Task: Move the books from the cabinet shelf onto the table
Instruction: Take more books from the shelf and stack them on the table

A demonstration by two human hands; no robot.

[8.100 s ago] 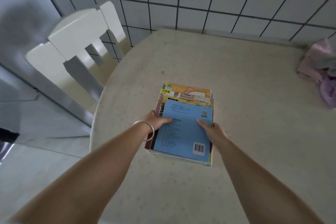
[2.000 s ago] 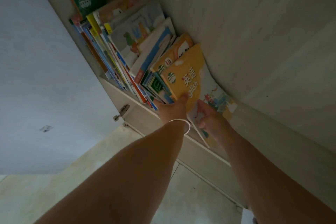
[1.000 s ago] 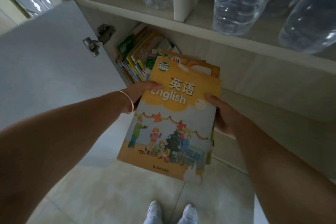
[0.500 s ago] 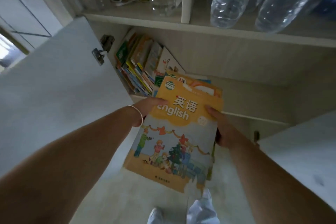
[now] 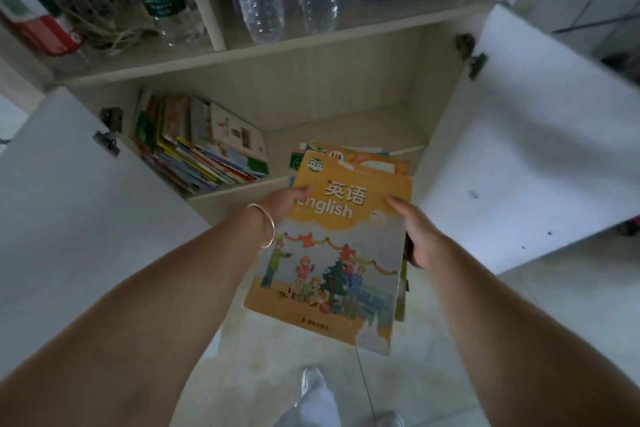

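Both hands grip a stack of books [image 5: 332, 253]: left hand [image 5: 284, 199] and right hand [image 5: 417, 236] clamp its sides, fingers mostly hidden underneath; lower books barely show.

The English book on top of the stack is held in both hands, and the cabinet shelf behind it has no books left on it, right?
Not quite. The head view shows both the left hand and right hand holding the stack topped by the English book, but a leaning row of books remains on the cabinet shelf.
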